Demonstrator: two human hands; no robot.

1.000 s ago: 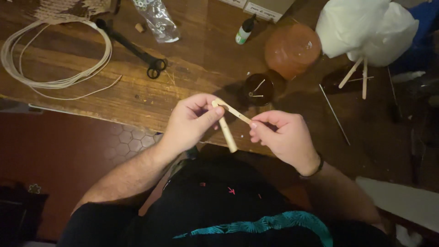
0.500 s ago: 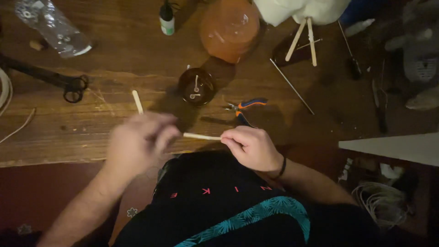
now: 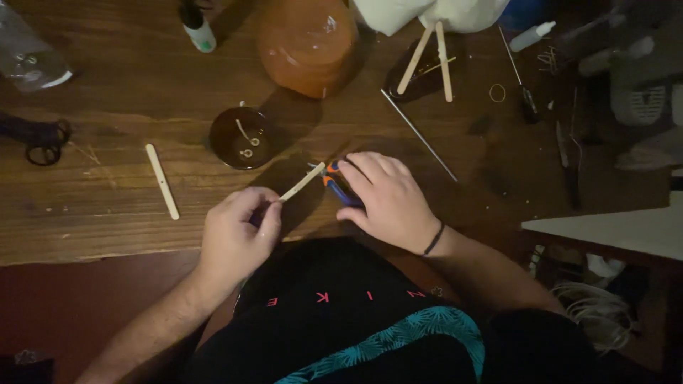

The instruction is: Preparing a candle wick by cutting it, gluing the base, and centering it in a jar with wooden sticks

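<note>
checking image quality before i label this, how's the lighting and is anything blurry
Head view: dim, warm light; the right edge falls into dark. Left hand with its wooden stick and right hand on the orange-and-blue pliers look fairly sharp; the orange jar shows slight glare.

Bare forearms; black band point(image 3: 432, 240) on right wrist.

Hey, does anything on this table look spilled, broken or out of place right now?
Nothing looks spilled or broken. One flat wooden stick lies loose left of the small dark dish, away from the left hand and its stick.
</note>
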